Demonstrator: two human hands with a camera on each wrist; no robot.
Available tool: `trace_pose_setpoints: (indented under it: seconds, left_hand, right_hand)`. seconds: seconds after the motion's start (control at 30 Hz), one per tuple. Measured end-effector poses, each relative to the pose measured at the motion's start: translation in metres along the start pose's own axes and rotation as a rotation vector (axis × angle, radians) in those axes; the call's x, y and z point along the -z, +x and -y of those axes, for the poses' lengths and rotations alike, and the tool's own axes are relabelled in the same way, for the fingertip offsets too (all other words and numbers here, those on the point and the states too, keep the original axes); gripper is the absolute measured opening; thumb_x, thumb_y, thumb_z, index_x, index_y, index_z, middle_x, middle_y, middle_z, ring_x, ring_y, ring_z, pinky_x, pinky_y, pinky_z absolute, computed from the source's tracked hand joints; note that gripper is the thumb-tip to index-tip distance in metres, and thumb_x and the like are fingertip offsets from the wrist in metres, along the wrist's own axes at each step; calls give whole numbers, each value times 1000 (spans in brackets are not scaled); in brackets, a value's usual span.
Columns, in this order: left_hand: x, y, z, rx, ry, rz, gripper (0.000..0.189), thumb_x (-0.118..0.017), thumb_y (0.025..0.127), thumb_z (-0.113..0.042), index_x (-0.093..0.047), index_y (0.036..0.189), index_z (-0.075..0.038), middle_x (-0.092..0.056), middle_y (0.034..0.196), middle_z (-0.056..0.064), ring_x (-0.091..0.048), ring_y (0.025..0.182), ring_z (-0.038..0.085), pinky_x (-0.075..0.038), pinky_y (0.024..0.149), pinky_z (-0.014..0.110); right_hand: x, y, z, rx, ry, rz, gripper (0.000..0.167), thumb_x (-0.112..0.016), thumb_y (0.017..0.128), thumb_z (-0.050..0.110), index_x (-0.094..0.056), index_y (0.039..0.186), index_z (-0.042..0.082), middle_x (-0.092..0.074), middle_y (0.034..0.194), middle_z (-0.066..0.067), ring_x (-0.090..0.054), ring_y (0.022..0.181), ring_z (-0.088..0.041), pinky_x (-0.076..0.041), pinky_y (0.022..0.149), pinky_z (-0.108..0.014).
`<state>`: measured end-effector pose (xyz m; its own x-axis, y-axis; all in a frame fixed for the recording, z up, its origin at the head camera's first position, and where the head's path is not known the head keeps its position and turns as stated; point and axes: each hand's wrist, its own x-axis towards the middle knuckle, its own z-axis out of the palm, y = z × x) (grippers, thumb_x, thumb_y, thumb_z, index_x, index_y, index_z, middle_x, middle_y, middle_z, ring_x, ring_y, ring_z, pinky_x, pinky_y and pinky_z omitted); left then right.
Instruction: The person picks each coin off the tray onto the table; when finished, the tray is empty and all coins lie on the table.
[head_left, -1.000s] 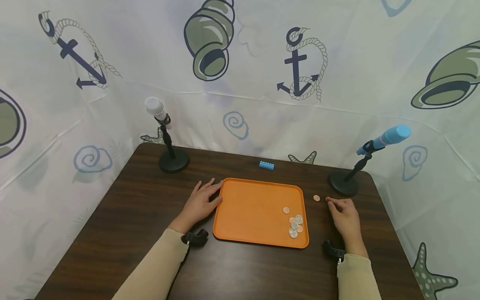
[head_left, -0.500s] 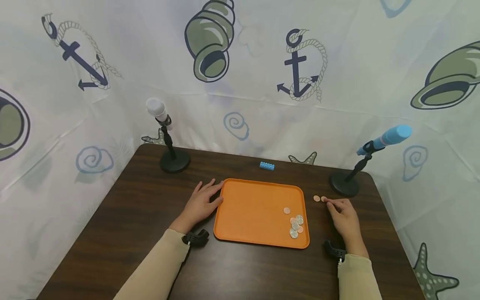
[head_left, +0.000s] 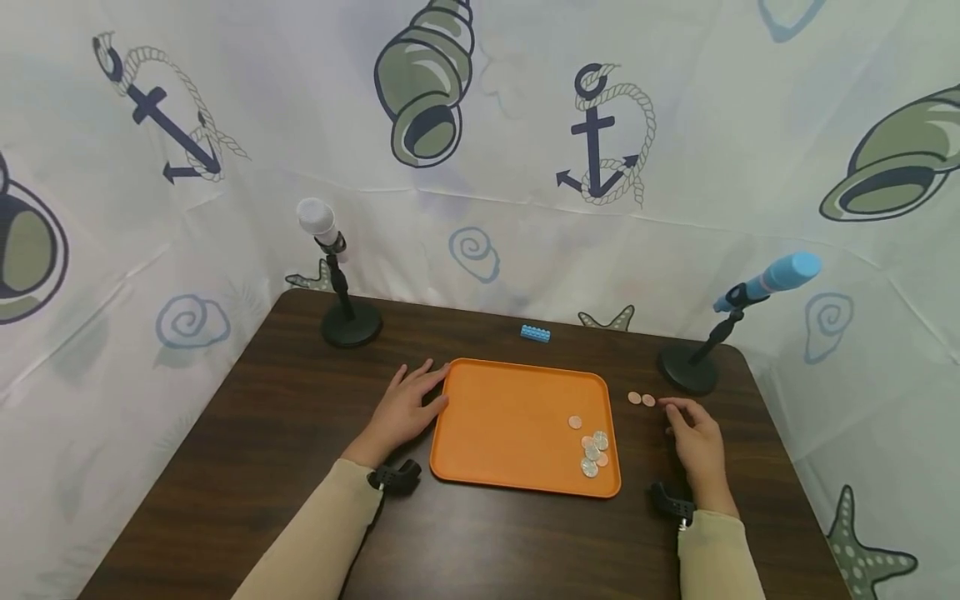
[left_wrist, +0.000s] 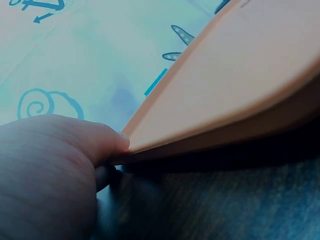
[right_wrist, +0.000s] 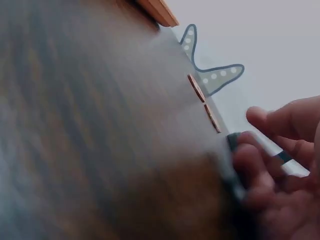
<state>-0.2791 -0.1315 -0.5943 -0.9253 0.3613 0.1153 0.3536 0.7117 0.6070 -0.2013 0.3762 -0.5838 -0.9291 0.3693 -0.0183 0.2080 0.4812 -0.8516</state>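
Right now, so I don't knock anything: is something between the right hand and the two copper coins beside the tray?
Nothing visible does: the right hand is just right of the coins, and the black stand base sits farther back.

A staged-looking tabletop booth: seaside-print cloth [head_left: 517, 158] hangs behind and beside a dark table [head_left: 255, 433]
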Motion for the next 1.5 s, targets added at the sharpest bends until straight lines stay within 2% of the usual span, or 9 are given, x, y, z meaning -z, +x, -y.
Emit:
trace_pose_setpoints:
  seconds: [0.07, 0.17, 0.3, 0.47, 0.6, 0.83, 0.97, 1.23, 1.5]
  left_hand:
    - [-2, -1, -1, -10, -1, -1, 64, -66, 110, -40, -45, 169, -24, -51, 170, -3, -33, 167, 26, -5, 140, 62]
    - [-6, -1, -3, -18, -10, 0, 64, -66, 110, -39, -45, 168, -23, -52, 169, -2, -34, 167, 27, -6, 139, 62]
    - [-7, 0, -4, -21, -20, -17, 64, -66, 110, -39, -46, 168, -23, -52, 169, -2, -34, 167, 26, -6, 140, 61]
    - [-5, 0, -3, -18, -10, -18, 64, -66, 110, -41, -46, 168, -23, -51, 169, -2, -33, 167, 25, -5, 140, 59]
    - [-3, -1, -3, -4, -3, -7, 64, -65, 110, -41, -45, 168, -24, -50, 170, -3, -32, 168, 25, -5, 140, 59]
    - [-1, -3, -3, -6, -7, -17, 63, -67, 109, -39, -48, 167, -22, -52, 169, -1, -34, 167, 27, -6, 140, 61]
    - [-3, -4, -2, -13, -1, -15, 63, -68, 109, -37, -49, 167, -20, -53, 168, 0, -35, 166, 29, -8, 139, 63]
    - [2, -2, -5, -45, -21, -34, 63, -68, 109, -36, -49, 166, -18, -53, 168, 2, -35, 166, 30, -7, 139, 64]
    - [6, -4, -5, -21, -12, -21, 63, -67, 110, -37, -48, 167, -19, -52, 169, 1, -34, 167, 29, -6, 139, 62]
  right_hand:
    - [6, -2, 6, -29, -89, 120, 46, -56, 115, 38, -66, 144, 4, -58, 145, -19, -62, 116, -27, -58, 102, -37]
    - [13, -7, 23, 7, -287, 304, 54, -56, 114, 44, -60, 148, 3, -50, 145, -24, -56, 124, -40, -51, 114, -62]
    - [10, -17, 57, 159, -424, 398, 47, -63, 112, 38, -62, 145, 5, -55, 138, -21, -60, 118, -39, -54, 110, -66]
    - [-7, -30, 92, 340, -413, 401, 32, -70, 108, 23, -68, 137, 9, -66, 127, -12, -67, 111, -28, -63, 101, -56]
    - [-24, -36, 107, 403, -440, 422, 33, -77, 103, 18, -70, 134, 8, -68, 122, -12, -66, 108, -26, -65, 95, -50]
    - [-53, -38, 111, 448, -437, 533, 33, -77, 101, 9, -71, 133, 7, -69, 126, -12, -74, 111, -30, -66, 96, -52]
    - [-66, -35, 106, 514, -485, 535, 30, -77, 99, 2, -73, 129, 5, -68, 115, -9, -74, 102, -26, -65, 94, -50]
    - [-81, -31, 104, 474, -586, 424, 19, -80, 98, 9, -78, 116, 11, -66, 103, 0, -68, 91, -18, -65, 89, -45]
    - [-88, -29, 109, 408, -562, 432, 17, -79, 99, 7, -78, 114, 12, -64, 102, 0, -66, 86, -15, -65, 87, -44]
